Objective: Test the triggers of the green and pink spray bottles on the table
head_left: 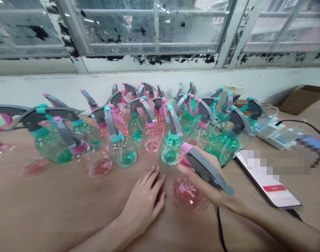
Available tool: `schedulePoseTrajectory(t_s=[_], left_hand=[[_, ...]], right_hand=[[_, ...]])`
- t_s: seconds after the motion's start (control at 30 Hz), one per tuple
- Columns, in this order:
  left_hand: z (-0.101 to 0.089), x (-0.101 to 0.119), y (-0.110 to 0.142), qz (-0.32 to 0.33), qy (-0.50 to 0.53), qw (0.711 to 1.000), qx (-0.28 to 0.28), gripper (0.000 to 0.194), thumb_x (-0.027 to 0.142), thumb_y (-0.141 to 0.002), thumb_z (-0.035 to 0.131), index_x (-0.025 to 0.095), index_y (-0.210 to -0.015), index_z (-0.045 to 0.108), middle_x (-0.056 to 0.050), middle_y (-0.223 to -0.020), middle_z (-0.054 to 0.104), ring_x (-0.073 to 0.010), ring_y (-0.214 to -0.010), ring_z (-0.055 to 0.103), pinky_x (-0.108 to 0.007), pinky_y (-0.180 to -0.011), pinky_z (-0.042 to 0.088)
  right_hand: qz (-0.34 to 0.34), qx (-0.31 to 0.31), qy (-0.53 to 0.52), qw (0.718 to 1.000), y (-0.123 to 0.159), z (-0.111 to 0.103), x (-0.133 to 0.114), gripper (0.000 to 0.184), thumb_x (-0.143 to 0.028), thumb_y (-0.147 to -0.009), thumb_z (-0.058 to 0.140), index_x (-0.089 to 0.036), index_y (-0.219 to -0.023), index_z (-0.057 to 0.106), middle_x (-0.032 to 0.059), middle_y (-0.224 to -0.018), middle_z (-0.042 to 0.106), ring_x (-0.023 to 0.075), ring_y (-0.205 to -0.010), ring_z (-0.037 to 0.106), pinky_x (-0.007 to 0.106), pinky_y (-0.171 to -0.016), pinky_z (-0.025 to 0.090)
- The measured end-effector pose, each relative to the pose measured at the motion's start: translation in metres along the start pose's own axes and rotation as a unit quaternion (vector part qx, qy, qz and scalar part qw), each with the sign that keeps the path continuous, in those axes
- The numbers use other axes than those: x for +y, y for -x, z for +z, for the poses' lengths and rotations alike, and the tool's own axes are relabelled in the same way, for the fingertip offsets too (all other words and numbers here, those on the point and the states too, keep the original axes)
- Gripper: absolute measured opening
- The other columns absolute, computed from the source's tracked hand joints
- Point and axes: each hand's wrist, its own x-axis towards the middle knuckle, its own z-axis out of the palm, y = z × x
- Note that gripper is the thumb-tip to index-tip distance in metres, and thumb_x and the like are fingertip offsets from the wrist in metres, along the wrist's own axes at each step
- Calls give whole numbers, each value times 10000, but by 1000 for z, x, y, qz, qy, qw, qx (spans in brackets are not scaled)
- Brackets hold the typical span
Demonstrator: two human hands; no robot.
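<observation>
At five o'clock, the right hand [199, 180] is curling round a pink spray bottle [188, 196] near its neck; near six, the left hand [146, 199], loosely spread and empty, is resting. Gripping snugly (smooth plastic may slip) should be steadying it.

From spray btl [190, 196] in R hand [198, 182]: L hand [146, 196] on surface [70, 206] at 9 o'clock; other spray btls [123, 154] 10 to 1; phone [266, 182] at 3; pwr strip [272, 137] at 2, cardboard box [299, 100] behind; windows [146, 29] at 12.
</observation>
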Motion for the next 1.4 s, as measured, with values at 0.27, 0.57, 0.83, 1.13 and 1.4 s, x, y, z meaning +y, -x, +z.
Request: schedulePoseTrajectory(t_s=[0.27, 0.57, 0.83, 1.13, 1.4], left_hand=[[1, -1, -1, 4, 4, 1000, 3, 383, 227, -908, 485, 123, -1268, 565, -171, -1340, 565, -319, -1265, 505, -506, -1000, 474], [0, -2, -2, 15, -12, 1000, -2, 391, 247, -922, 467, 118, -1279, 557, -174, -1343, 561, -319, -1255, 512, -504, -992, 478], [2, -2, -2, 13, -10, 1000, 3, 384, 265, -936, 447, 132, -1278, 561, -157, -1349, 559, -307, -1272, 496, -500, -1022, 454], [1, 1, -2, 12, -6, 1000, 0, 362, 270, -939, 453, 114, -1230, 599, -169, -1334, 569, -329, -1257, 505, -537, -1010, 454], [3, 0, -2, 25, -12, 1000, 15, 364, 253, -936, 459, 92, -1229, 603, -185, -1324, 574, -340, -1242, 517, -543, -988, 471]], right_hand=[[26, -5, -23, 999, 1, 0, 3, 149, -237, -863, 592, -237, -1009, 562, 5, -917, 615, 140, -789, 599, 281, -733, 497], [18, -2, -22, 1000, 0, 0, 7, 131, -288, -869, 595, -240, -987, 564, 14, -883, 619, 163, -805, 608, 339, -842, 500], [-1, 7, -20, 1000, 1, 1, 8, 213, -272, -863, 609, -261, -1074, 579, 25, -986, 650, 177, -885, 631, 329, -819, 505], [6, 17, 45, 999, 3, -3, 11, 91, -284, -896, 581, -241, -816, 568, -25, -757, 589, 126, -671, 572, 261, -608, 469], [51, 7, -18, 999, -3, -4, 1, 166, -224, -826, 637, -256, -984, 599, 12, -987, 681, 173, -915, 658, 307, -854, 511]])
